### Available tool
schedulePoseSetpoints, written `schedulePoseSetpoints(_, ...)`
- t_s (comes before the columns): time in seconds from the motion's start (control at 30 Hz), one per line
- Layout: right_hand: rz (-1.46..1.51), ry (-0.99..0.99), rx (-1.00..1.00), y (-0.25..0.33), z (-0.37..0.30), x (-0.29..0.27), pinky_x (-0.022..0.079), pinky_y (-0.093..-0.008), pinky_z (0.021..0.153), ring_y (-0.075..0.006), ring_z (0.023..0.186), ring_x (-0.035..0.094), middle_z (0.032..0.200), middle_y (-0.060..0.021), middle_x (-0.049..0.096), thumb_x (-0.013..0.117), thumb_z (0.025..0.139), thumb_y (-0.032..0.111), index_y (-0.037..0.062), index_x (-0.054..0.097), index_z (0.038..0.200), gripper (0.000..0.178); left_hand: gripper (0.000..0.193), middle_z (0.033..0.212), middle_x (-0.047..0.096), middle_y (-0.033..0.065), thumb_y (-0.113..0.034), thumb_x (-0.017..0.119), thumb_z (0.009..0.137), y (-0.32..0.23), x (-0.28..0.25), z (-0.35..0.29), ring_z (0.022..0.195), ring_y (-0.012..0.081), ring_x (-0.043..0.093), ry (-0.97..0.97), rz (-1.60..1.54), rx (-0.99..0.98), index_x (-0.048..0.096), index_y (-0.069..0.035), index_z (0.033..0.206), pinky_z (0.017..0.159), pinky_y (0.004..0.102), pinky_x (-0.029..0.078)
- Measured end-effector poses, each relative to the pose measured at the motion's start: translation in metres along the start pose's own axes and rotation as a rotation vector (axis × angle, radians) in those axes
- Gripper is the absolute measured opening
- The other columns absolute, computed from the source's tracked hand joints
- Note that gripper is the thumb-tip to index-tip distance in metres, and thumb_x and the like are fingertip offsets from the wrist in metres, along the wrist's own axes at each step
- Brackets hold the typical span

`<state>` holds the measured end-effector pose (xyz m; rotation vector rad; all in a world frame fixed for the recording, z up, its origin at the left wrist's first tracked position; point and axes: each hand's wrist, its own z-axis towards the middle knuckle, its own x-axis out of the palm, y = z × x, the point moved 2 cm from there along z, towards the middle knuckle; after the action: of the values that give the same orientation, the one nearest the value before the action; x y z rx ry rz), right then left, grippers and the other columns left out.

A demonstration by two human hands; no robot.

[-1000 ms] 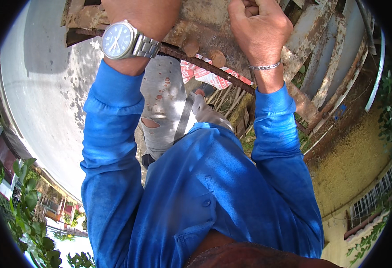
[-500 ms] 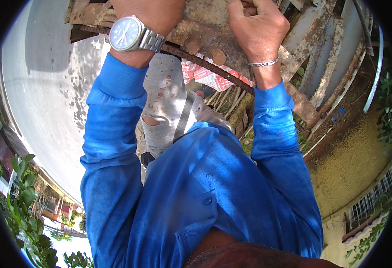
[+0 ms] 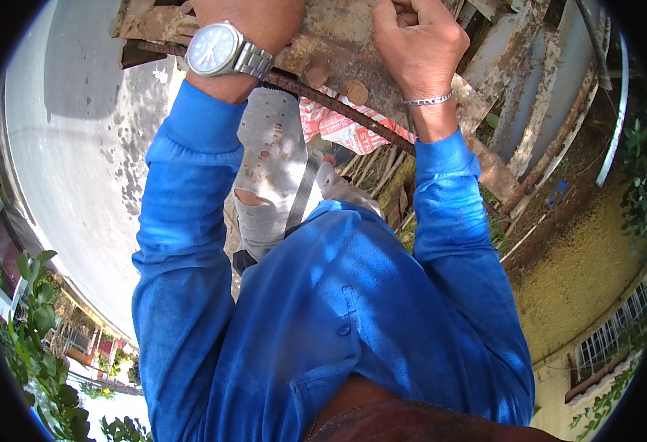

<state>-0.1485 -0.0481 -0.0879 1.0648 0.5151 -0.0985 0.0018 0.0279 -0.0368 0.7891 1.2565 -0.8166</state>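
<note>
Head | left hand (image 3: pixel 257 18), right hand (image 3: pixel 419 40) drawn slightly closer, by front edge of rusty plate (image 3: pixel 342 44) | right fingers curled, left: can't tell

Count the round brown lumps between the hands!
2: a left lump, nearer the left hand, and a right lump, nearer the right hand. The hands may hide more.

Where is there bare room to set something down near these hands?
The grey pavement left of the bright-blue left sleeve looks bare. A smaller rusty brown metal patch lies free between left hand and right hand, beyond round, rusty pieces. Long, rusty metal strips crowd the upper right.
</note>
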Motion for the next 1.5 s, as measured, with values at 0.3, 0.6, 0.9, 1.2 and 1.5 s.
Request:
schedulePoseSetpoints(0.3, -0.048, 0.032, -0.043, 0.005, 0.000, -0.007, 0.048, -0.0323, 0.054, -0.0211, 0.056, 0.061, 0.067, -0.0111, 0.062, 0.071, 0.076, 0.002, 0.0031, 0.067, 0.078, 0.004, 0.015, 0.074, 0.070, 0.0164, -0.011, 0.058, 0.079, 0.000, 0.000, -0.001, 0.072, 0.0334, 0.071, -0.024, -0.018, 0.004, 0.070, -0.008, 0.071, 0.063, 0.0459, 0.056)
schedulePoseSetpoints(0.6, 0.106, 0.029, 0.155, -0.004, -0.003, -0.011, 0.050, -0.0315, 0.059, -0.0213, 0.066, 0.063, 0.072, -0.0094, 0.066, 0.074, 0.083, 0.012, 0.0046, 0.071, 0.083, 0.008, 0.014, 0.078, 0.071, 0.0156, -0.013, 0.059, 0.079, 0.004, -0.001, 0.002, 0.075, 0.0342, 0.072, 0.079, -0.006, -0.021, 0.071, -0.008, 0.073, 0.064, 0.0460, 0.057)
schedulePoseSetpoints(0.9, 0.640, -0.214, 0.363, -0.030, 0.001, -0.020, 0.049, -0.0207, 0.059, -0.0047, 0.067, 0.061, 0.078, -0.0037, 0.070, 0.075, 0.086, 0.006, -0.0026, 0.071, 0.092, 0.011, 0.017, 0.088, 0.072, 0.0175, -0.019, 0.060, 0.081, -0.011, -0.013, 0.066, 0.081, 0.0367, 0.072, -0.057, -0.154, -0.066, 0.074, -0.010, 0.081, 0.068, 0.0487, 0.057)
schedulePoseSetpoints(1.2, 0.742, -0.219, 0.460, -0.019, 0.002, -0.029, 0.043, -0.0228, 0.042, -0.0057, 0.051, 0.055, 0.071, -0.0040, 0.065, 0.072, 0.090, 0.007, -0.0036, 0.066, 0.096, 0.013, 0.015, 0.103, 0.069, 0.0184, -0.012, 0.072, 0.076, -0.054, 0.035, 0.126, 0.098, 0.0373, 0.067, -0.151, -0.314, 0.160, 0.070, -0.008, 0.090, 0.082, 0.0455, 0.055)
schedulePoseSetpoints(1.5, 0.353, -0.087, 0.282, -0.026, 0.021, -0.029, 0.052, -0.0278, 0.057, -0.0108, 0.064, 0.063, 0.079, -0.0036, 0.069, 0.075, 0.090, 0.014, -0.0037, 0.068, 0.111, 0.028, 0.032, 0.111, 0.063, 0.0179, -0.022, 0.076, 0.077, -0.003, 0.023, 0.057, 0.101, 0.0377, 0.063, -0.310, -0.434, 0.310, 0.068, -0.010, 0.106, 0.089, 0.0452, 0.052)
